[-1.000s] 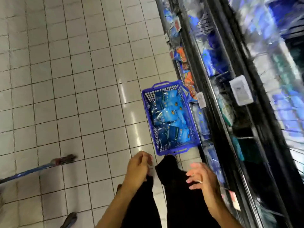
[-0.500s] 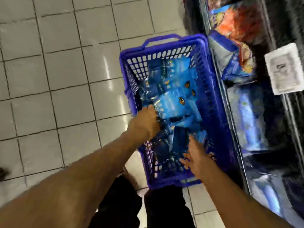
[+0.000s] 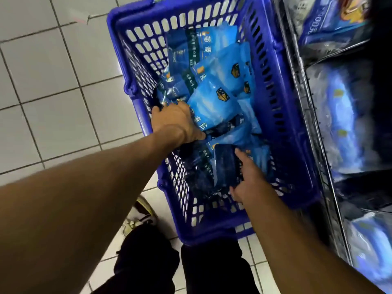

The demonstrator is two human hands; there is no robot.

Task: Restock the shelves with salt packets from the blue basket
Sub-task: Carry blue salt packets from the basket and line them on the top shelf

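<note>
Under your fingers sits the tiled floor (image 3: 53, 81), with the shelves (image 3: 343, 124) off to the right of them, blurred and stacked with blue bags. Between floor and shelves, the blue basket (image 3: 292, 128) surrounds both sets of fingers, its slotted walls rising on every side. Ahead of your fingers, toward the basket's far end, the salt packets (image 3: 224, 66) lie in a loose heap, bright blue on top and darker near you. Your left hand (image 3: 177, 122) is down among them by the left wall, fingers curled into the pile; you cannot tell whether they have hold of a packet. Your right hand (image 3: 248, 179) is at the near end, fingers wrapped round the edge of a dark packet (image 3: 226, 164) standing on edge. Below your wrists, outside the basket, a shoe (image 3: 140, 217) rests on the tiles
</note>
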